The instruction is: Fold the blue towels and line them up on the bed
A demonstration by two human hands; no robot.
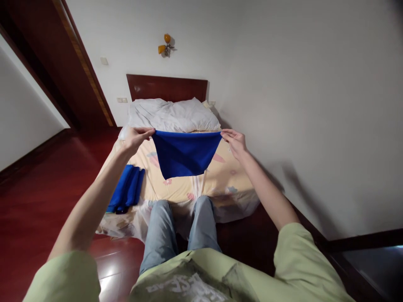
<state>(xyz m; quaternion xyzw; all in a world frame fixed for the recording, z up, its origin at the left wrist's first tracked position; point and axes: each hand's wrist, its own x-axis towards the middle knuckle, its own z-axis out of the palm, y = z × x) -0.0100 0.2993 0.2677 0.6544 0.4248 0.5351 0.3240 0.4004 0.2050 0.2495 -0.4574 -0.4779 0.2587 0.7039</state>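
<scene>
A blue cloth [188, 154] hangs stretched in the air above the bed, its top edge nearly straight. My left hand [138, 137] pinches its upper left corner between thumb and fingers. At the upper right corner, my right hand [234, 141] grips it in the same way. The lower edge hangs loose over the patterned sheet. Several blue folded cloths [127, 188] lie side by side at the bed's near left corner, below my left forearm.
The bed [234, 184] has a cream sheet with flowers, white pillows [173, 114] and a dark wooden headboard [166, 87]. My knees are at its near edge. A white wall [308, 105] runs along the right; red floor [47, 180] lies left.
</scene>
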